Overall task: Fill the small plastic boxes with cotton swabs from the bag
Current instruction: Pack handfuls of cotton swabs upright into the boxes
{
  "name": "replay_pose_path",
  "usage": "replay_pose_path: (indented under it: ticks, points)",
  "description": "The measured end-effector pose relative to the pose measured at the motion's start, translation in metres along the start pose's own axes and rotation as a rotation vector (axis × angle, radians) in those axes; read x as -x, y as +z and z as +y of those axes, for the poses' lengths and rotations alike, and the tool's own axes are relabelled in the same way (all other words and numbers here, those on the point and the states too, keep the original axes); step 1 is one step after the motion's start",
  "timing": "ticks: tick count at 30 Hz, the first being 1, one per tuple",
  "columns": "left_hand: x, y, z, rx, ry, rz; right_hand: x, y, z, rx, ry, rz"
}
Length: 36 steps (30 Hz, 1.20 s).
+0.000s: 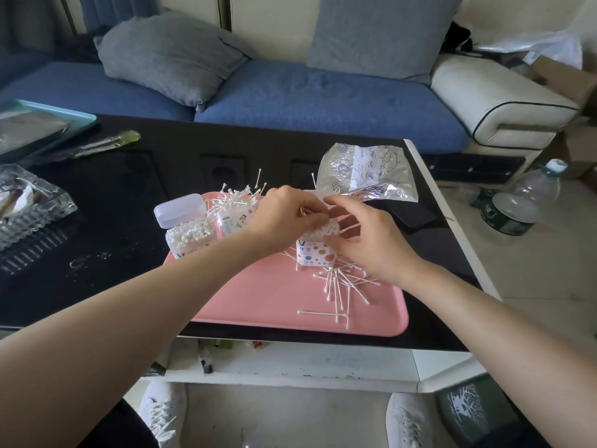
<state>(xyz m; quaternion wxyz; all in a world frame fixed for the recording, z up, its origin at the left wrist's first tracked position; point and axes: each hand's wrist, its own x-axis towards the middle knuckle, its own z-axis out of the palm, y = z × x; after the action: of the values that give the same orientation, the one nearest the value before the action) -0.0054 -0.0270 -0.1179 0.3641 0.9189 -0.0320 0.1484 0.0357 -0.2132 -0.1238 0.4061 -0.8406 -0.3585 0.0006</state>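
Mid pink tray (258, 302), my left hand (284, 215) curls tight, pinching what look like swabs (324, 229) atop the box (311, 253). My right hand (365, 244), fingers half spread, clasps that box. The bag (365, 173) lies beyond the tray's far-right corner.

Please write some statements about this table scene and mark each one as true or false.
1. The tray is pink. True.
2. The lid of the leftmost box is closed. False: it stands open, and swabs fill the box.
3. Loose swabs lie on the tray beside the right hand. True.
4. The water bottle stands on the table. False: it is on the floor, right of the table.
5. The left hand and the right hand are both at the dotted box. True.
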Motion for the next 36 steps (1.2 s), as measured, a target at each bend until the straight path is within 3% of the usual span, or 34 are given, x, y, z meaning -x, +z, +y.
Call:
replay_pose_path:
  ticks: [5, 11, 19, 27, 32, 36]
  points:
    - [0.002, -0.014, -0.001, 0.239, -0.14, 0.096, 0.0, 0.003, 0.006, 0.013, -0.058, 0.012]
    - [0.006, -0.016, 0.003, 0.399, -0.151, 0.15, -0.004, 0.006, 0.013, 0.054, -0.11, -0.007]
    - [0.0, -0.005, 0.009, 0.301, -0.081, 0.093, 0.006, 0.008, 0.01, 0.023, -0.135, 0.017]
    - [-0.001, -0.002, 0.005, 0.185, -0.142, 0.025, 0.007, 0.012, 0.013, -0.018, -0.141, 0.048]
    - [-0.001, -0.018, -0.001, 0.283, -0.153, 0.119, 0.003, 0.013, 0.018, 0.212, -0.239, 0.155]
    - [0.009, -0.031, -0.013, 0.056, -0.074, 0.09, 0.001, 0.014, 0.018, 0.262, -0.23, 0.16]
